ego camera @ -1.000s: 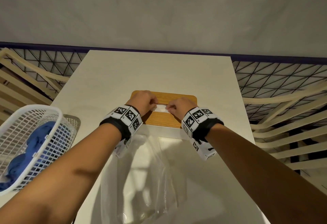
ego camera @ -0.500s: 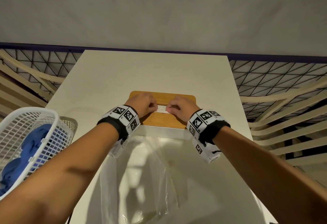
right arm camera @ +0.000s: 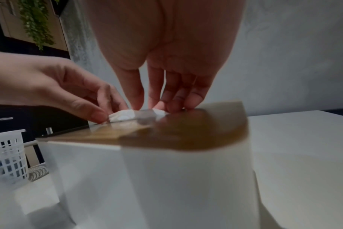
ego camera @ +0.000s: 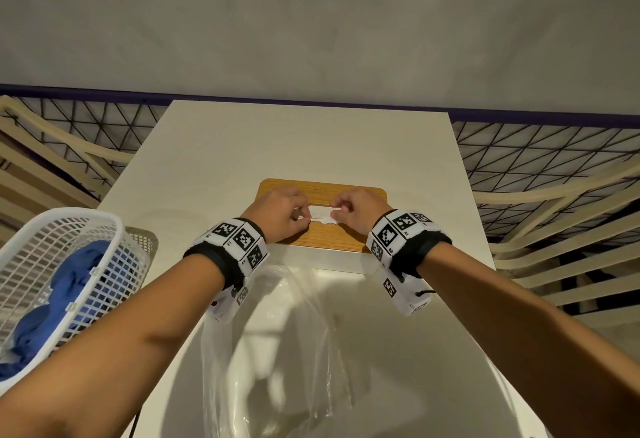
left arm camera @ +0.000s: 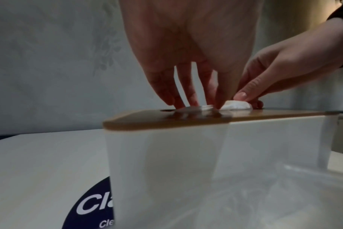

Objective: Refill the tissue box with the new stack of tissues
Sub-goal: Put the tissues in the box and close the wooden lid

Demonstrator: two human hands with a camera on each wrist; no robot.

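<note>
We're over the box [ego camera: 313, 257], mid-worktop [ego camera: 277, 147], wood lid [ego camera: 325, 235] on top. Our left hand [ego camera: 278, 212] pinches the tissue [ego camera: 320, 214] at the slot w/ curled fingers [left arm camera: 188, 93]; right hand [ego camera: 356, 211] pinches its other end, same way. Tissue pokes just above the lid btwn both hands. Clear bag [ego camera: 277, 351] lies near us; basket [ego camera: 59, 264] w/ blue cloth [ego camera: 65, 285] sits left.
</note>
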